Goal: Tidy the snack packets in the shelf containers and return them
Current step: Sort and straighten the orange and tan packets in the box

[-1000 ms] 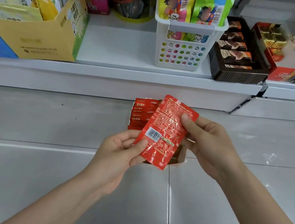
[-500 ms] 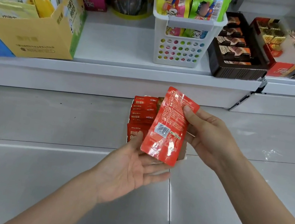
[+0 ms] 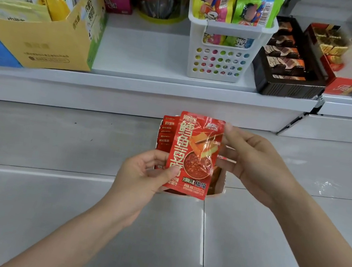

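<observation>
A red snack packet (image 3: pixel 193 155) is held upright in front of me, its printed front facing the camera. My left hand (image 3: pixel 142 176) pinches its lower left edge with the thumb on the front. My right hand (image 3: pixel 251 162) pinches its upper right corner. Behind and below the packet, a small container (image 3: pixel 220 182) stands on the floor with several more red packets (image 3: pixel 166 131) stacked in it; most of it is hidden by the held packet.
Grey floor tiles (image 3: pixel 64 208) lie below. The white shelf (image 3: pixel 141 57) ahead carries a yellow carton (image 3: pixel 45 46) of packets at left, a white perforated basket (image 3: pixel 220 54), a dark tray of chocolates (image 3: pixel 288 82) and red boxes (image 3: pixel 341 84) at right.
The packet has been turned over: its barcode back showed earlier, its printed front shows now. My left hand went from open under it to pinching its lower edge.
</observation>
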